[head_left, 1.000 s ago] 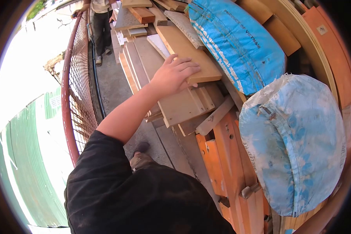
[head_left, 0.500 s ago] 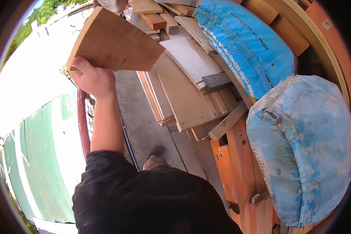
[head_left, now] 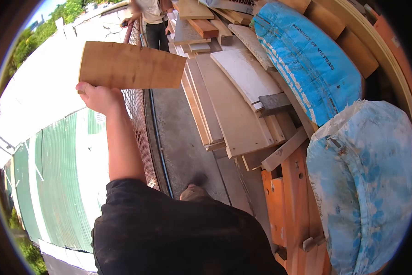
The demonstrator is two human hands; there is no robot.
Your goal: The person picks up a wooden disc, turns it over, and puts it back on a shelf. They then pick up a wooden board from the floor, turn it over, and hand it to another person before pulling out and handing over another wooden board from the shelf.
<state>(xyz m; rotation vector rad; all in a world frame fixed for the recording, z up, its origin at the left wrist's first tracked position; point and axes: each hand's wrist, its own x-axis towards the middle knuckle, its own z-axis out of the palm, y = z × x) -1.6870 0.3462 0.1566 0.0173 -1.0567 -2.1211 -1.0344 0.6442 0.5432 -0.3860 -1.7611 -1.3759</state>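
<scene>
My left hand (head_left: 99,98) is closed on the lower left corner of a flat brown wooden board (head_left: 130,66), with the thumb on the side facing me. Raised at arm's length, the board hangs in front of a bright pale surface, over the mesh railing. Its right end lies near the stacked planks in the view but is not shown resting on anything. The other fingers are hidden behind the wood. My right hand is out of sight.
A concrete walkway (head_left: 174,123) runs between a mesh railing (head_left: 137,110) and stacked wooden planks (head_left: 229,110). Blue sacks (head_left: 313,64) and a paler sack (head_left: 362,183) lie on the right above orange timber (head_left: 295,197). Ahead, another person (head_left: 154,23) stands beside the railing.
The board has turned from a slant to nearly level, held lower in view. The view has swung left, so the stack and sacks sit further right and the other person shows more.
</scene>
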